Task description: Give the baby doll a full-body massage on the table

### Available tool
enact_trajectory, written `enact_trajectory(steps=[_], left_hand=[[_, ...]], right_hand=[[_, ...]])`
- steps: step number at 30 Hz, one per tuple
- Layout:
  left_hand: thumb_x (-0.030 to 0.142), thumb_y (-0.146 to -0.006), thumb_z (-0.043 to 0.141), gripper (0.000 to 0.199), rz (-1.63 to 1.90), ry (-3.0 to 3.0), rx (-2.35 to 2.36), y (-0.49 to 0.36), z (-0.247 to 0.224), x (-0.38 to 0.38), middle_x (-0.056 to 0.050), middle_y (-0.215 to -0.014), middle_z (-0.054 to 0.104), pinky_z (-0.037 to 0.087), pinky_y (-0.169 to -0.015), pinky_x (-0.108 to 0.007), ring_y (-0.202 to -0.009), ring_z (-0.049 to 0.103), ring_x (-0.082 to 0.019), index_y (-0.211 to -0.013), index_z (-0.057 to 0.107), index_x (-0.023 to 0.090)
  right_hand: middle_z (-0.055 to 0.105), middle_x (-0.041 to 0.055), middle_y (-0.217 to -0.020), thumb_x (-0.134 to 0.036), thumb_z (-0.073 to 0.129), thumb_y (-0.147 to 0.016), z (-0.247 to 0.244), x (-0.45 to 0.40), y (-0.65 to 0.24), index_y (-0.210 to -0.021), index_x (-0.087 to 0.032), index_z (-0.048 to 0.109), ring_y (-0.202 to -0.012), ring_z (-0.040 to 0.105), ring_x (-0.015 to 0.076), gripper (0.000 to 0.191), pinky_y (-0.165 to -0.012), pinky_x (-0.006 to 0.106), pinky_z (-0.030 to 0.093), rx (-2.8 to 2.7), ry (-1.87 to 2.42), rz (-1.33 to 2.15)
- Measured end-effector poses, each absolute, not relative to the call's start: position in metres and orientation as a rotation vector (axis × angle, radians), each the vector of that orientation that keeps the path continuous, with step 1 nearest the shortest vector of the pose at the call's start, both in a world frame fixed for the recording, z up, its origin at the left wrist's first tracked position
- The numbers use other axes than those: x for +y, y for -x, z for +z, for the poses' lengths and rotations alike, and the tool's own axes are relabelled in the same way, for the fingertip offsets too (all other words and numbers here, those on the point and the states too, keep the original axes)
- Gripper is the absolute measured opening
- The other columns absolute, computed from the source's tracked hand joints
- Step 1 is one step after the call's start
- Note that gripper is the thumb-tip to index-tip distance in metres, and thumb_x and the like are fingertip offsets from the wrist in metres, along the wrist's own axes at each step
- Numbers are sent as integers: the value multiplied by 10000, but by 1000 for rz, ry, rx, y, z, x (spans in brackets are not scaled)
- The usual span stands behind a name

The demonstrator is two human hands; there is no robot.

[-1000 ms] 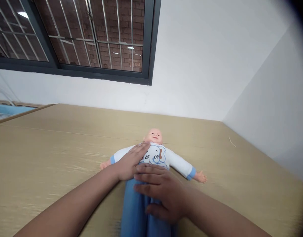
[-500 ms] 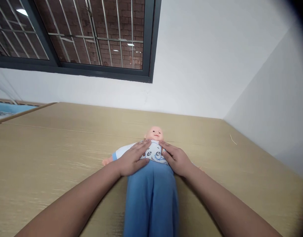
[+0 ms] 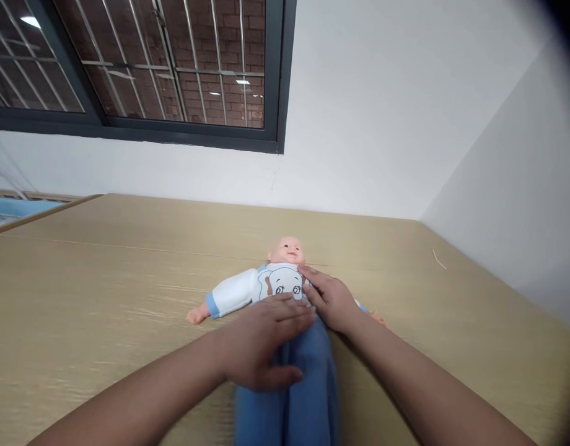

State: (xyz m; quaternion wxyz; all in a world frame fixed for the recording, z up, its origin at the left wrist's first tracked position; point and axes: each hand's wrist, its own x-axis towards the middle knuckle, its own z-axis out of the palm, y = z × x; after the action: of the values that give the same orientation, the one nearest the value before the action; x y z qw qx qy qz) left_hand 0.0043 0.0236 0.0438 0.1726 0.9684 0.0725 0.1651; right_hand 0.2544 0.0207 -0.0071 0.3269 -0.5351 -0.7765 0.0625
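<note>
A white wall (image 3: 368, 118) rises beyond the doll, and a greyer side wall (image 3: 540, 186) meets it to the right of the doll as the camera sees it. The counter (image 3: 103, 272), tan and faintly grained, spreads under the doll and out to both sides of it. Beyond the doll and to its left in view is a dark-framed window (image 3: 280, 80) with metal bars (image 3: 194, 52) and brickwork (image 3: 229, 37) behind the glass. Far to the left of the doll, past the counter's edge, something pale blue (image 3: 25, 205) shows in part.

The doll (image 3: 278, 270) lies face up on the counter, head toward the wall. Its blue trousers (image 3: 308, 353) run toward the camera and out of view; its white shirt (image 3: 233, 292) covers the chest and arms.

The left hand (image 3: 263, 344) is over the doll's waist, wide and flat, thumb apart from the fingers, holding nothing; it is slightly blurred, and whether the palm touches cannot be told. The right hand (image 3: 330, 301) lies against the doll's side, spread rather than gripping, fingertips on the shirt.

The doll's bald head (image 3: 289, 251) is turned up. A cartoon face (image 3: 287, 286) marks its chest, and a blue cuff (image 3: 212, 305) ends one sleeve. Right of the doll, well apart, lies a thin pale strip (image 3: 438, 259).
</note>
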Motion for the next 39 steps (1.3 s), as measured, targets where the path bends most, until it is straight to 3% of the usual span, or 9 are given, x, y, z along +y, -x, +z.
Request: enact_trajectory(steps=[3,6,19,25,27,29,33,36,39], left_hand=[[509,-893,642,929,370,-2737,477,-7,41,32,-108,-1628,222,206,-1248,-498,-1498,227,-312,-1606,156,166],[533,-932,591,876,357,-2713,623,-6,36,50,-112,-1640,169,215,-1247,-495,-1510,178,-316,-1603,174,156],[584,-943,556,763,483,-2592,812,8,30,83,-140,-1575,345,301,-1194,-519,-1453,315,-347,-1557,317,201],[596,-823,696,1009,457,-2614,714,11,26,85,-158,-1611,256,277,-1201,-537,-1474,253,-380,-1595,186,193],[518,-801,725,1046,408,-2626,727,11,26,84,-159,-1627,206,269,-1207,-536,-1484,225,-378,-1602,138,191],[442,-783,734,1065,351,-2646,735,11,26,84,-164,-1638,160,252,-1216,-533,-1494,202,-371,-1604,108,181],[529,-669,832,1265,278,-2646,766,10,24,84,-193,-1638,123,233,-1220,-539,-1503,150,-388,-1607,73,150],[644,-632,841,1330,275,-2648,762,10,23,85,-201,-1637,121,213,-1222,-544,-1507,129,-386,-1608,87,144],[689,-624,827,1314,355,-2642,710,10,22,86,-188,-1632,162,221,-1214,-556,-1497,166,-396,-1608,123,177]], right_hand=[[566,60,-1422,-382,456,-1001,-7,21,-253,-1412,-193,551,-1320,536,225,462,-1126,414,449,-2026,1420,152],[567,57,-1421,-406,473,-997,-6,21,-251,-1418,-193,547,-1320,536,224,477,-1138,410,437,-2034,1442,150],[608,99,-1368,-386,488,-992,1,20,-252,-1389,-183,572,-1286,556,263,454,-1112,477,451,-2043,1396,104],[556,85,-1429,-243,513,-937,42,-25,-217,-1406,-203,537,-1450,348,284,472,-1214,540,267,-2304,1010,24],[546,58,-1445,-307,495,-969,52,-40,-202,-1392,-209,551,-1429,392,217,438,-1226,426,275,-2498,784,200],[495,66,-1492,-412,484,-997,54,-46,-193,-1421,-178,522,-1417,410,200,486,-1230,381,259,-2593,721,284],[475,79,-1506,-579,557,-952,43,-28,-202,-1482,-195,457,-1443,363,266,662,-1250,480,163,-2589,923,229],[431,99,-1536,-564,573,-944,33,-9,-221,-1509,-213,424,-1467,309,310,681,-1227,544,205,-2510,1082,172],[414,120,-1543,-539,525,-977,25,3,-235,-1513,-209,410,-1445,350,305,639,-1180,531,320,-2362,1299,130]])
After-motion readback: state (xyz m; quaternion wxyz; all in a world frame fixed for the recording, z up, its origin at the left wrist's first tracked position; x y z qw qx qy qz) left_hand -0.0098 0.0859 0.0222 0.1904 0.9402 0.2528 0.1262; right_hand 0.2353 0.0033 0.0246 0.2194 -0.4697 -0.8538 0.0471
